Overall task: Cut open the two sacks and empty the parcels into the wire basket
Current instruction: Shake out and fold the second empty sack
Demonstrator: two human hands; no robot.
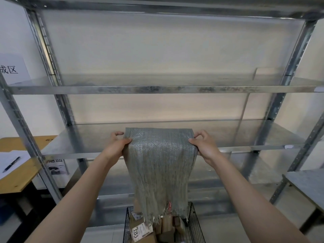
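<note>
1. Sack (159, 165) — soft, limp weave, probably light now — hangs mouth-down over basket (195, 225), which holds parcels (140, 228).
2. Left hand (115, 146) and right hand (205, 144) each pinch an upper corner — the best hold.

Bare forearms are being shown from 7 and 5 o'clock; the left hand (116, 146) and right hand (205, 146) are likewise being shown bare.
</note>
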